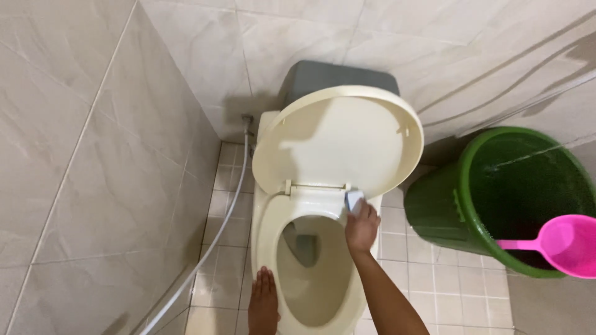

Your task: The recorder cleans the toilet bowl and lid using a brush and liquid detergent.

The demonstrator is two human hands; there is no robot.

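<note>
Glossy ceramic toilet bowl (310, 260), smooth plastic lid (338, 139), shiny green plastic bucket (434, 214).

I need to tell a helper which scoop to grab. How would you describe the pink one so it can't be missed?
Start at the cream toilet, then look to its right for the big green bucket by the wall. The pink dipper rests across its near rim: the only bright pink thing there, a round cup with a straight handle.

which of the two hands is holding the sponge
The right hand: it presses a small pale sponge on the toilet rim by the lid hinge. The left hand lies flat and empty on the rim's near edge.
</note>
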